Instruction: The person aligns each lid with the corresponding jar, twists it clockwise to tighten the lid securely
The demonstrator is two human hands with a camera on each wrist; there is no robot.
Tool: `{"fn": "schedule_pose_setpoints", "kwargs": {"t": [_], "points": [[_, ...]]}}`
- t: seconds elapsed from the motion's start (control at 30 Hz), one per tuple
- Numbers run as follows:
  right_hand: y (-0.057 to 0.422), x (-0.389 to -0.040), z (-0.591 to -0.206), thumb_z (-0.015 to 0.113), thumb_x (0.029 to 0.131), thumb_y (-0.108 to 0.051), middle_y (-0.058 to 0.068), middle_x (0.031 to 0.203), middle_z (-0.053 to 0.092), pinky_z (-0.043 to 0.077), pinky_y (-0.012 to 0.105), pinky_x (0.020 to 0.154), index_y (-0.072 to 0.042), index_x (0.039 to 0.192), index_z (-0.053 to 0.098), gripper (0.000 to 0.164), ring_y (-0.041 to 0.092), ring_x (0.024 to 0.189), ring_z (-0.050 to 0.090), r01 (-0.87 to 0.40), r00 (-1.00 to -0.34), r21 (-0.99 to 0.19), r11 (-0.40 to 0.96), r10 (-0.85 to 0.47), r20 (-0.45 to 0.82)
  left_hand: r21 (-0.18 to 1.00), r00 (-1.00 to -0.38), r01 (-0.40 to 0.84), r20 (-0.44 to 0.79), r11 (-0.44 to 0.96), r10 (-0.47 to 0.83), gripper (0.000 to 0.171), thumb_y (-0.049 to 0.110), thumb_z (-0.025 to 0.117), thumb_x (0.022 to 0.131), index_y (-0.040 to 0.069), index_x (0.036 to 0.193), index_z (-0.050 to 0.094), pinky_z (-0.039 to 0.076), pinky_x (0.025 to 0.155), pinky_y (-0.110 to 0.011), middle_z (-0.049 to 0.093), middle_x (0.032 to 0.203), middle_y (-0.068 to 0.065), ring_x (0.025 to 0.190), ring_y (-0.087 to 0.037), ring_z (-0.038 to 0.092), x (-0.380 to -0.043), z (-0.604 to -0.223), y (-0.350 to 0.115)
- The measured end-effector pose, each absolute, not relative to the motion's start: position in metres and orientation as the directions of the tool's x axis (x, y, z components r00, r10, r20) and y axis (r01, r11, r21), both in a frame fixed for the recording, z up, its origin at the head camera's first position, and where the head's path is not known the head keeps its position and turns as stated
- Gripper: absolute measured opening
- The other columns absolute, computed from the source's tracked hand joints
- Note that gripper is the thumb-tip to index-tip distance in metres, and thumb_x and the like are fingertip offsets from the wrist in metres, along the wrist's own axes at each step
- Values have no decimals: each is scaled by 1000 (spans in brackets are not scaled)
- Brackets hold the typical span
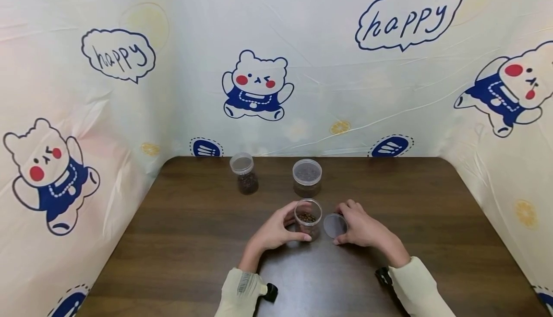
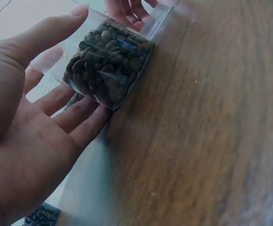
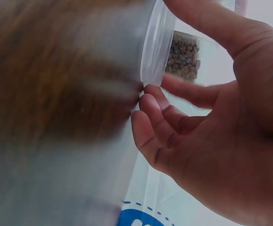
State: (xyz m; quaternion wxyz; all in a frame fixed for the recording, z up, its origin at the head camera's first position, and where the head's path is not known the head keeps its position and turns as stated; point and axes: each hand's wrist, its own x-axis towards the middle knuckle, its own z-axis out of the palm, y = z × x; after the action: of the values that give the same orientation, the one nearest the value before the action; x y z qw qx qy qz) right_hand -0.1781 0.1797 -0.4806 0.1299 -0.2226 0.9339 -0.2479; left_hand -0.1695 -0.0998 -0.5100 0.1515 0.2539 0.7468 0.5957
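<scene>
A clear open jar (image 1: 308, 218), partly filled with brown coffee beans (image 2: 105, 59), stands upright on the table near its middle. My left hand (image 1: 276, 230) holds it from the left, thumb at the near side and fingers round the far side. Just right of the jar, a clear round lid (image 1: 335, 225) lies low at the tabletop. My right hand (image 1: 362, 225) grips this lid (image 3: 155, 47) by its edge, between the thumb and the fingertips. The jar's mouth is uncovered and the beans show through its wall.
Behind the open jar stands a wide lidded jar (image 1: 307, 178) with brown contents. Further left is a taller lidded jar (image 1: 247, 177) with dark contents. The brown wooden table (image 1: 181, 245) ends at a printed cloth backdrop (image 1: 315, 91) at the back and both sides.
</scene>
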Motion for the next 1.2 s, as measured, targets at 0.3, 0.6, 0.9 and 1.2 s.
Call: {"fn": "schedule_pose_setpoints", "kwargs": {"t": [0.3, 0.6, 0.9, 1.2], "points": [[184, -180, -475, 93, 77, -16, 13, 117, 65, 56, 43, 88, 1, 129, 59, 64, 25, 104, 63, -402, -857, -537, 742, -511, -63, 967, -829, 183, 53, 180, 557, 82, 10, 88, 85, 7, 156, 46, 46, 118, -30, 56, 154, -14, 142, -24, 56, -169, -509, -100], [191, -183, -469, 87, 78, -10, 19, 124, 60, 57, 39, 84, 5, 137, 55, 69, 25, 102, 62, -353, -863, -591, 725, -496, -94, 964, -833, 190, 58, 186, 550, 82, 11, 89, 85, 9, 156, 47, 47, 118, -36, 57, 153, -9, 140, -23, 58, -170, -510, -99], [189, -183, -468, 90, 80, -12, 15, 115, 60, 55, 33, 77, 9, 138, 55, 72, 18, 91, 58, -349, -862, -589, 729, -497, -103, 961, -836, 194, 57, 197, 545, 79, 12, 88, 86, 13, 154, 49, 48, 116, -32, 60, 151, -6, 139, -22, 59, -169, -510, -99], [194, -186, -473, 93, 79, -19, 16, 122, 60, 60, 41, 88, 5, 136, 56, 73, 23, 103, 66, -302, -872, -644, 703, -477, -111, 962, -837, 195, 62, 190, 544, 79, 9, 88, 85, 10, 154, 49, 47, 119, -37, 59, 151, -9, 140, -24, 58, -169, -508, -98]]}}
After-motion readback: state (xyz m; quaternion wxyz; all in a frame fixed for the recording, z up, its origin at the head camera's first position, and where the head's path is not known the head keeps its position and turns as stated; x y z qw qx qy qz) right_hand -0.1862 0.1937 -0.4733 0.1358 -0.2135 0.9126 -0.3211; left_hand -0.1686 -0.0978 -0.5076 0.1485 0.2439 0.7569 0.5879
